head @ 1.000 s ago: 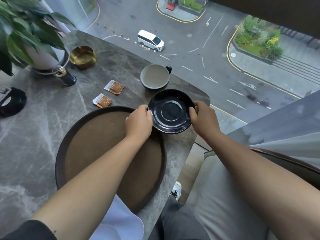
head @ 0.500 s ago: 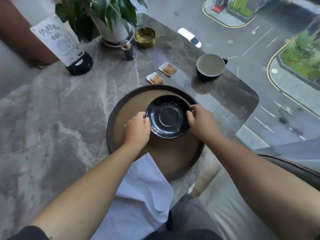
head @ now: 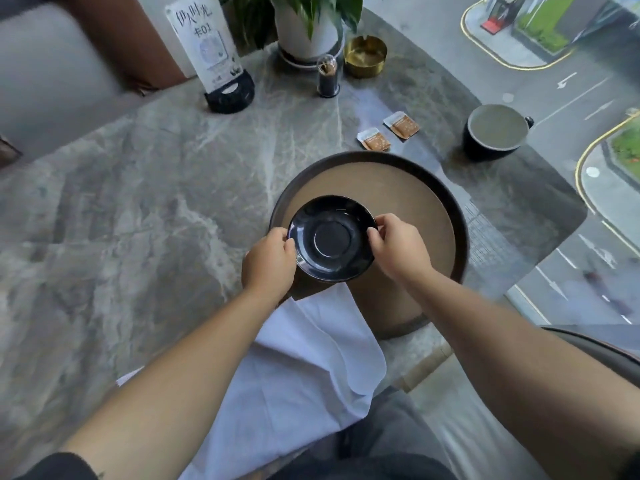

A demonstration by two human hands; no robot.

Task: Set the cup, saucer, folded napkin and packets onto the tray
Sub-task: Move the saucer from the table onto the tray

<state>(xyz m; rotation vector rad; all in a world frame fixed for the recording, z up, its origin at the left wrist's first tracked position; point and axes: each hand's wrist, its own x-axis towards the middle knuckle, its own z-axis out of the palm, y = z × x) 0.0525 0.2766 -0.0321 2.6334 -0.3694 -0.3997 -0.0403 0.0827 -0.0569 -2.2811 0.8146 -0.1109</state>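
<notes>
Left hand (head: 268,263) and right hand (head: 398,245) pinch opposite rims of saucer (head: 331,238): glossy black, round, shallow, circular centre well, over tray (head: 433,209).

A grey marbled desk (head: 138,209) fills most of the view. At its twelve o'clock edge stands a white pot with a green plant (head: 304,26). Just beside it, toward one o'clock, sits a brass ashtray (head: 365,57); a small dark toothpick holder (head: 328,79) stands in front of them. At eleven o'clock, a printed sign (head: 204,43) rises from a black stand (head: 230,95).
</notes>
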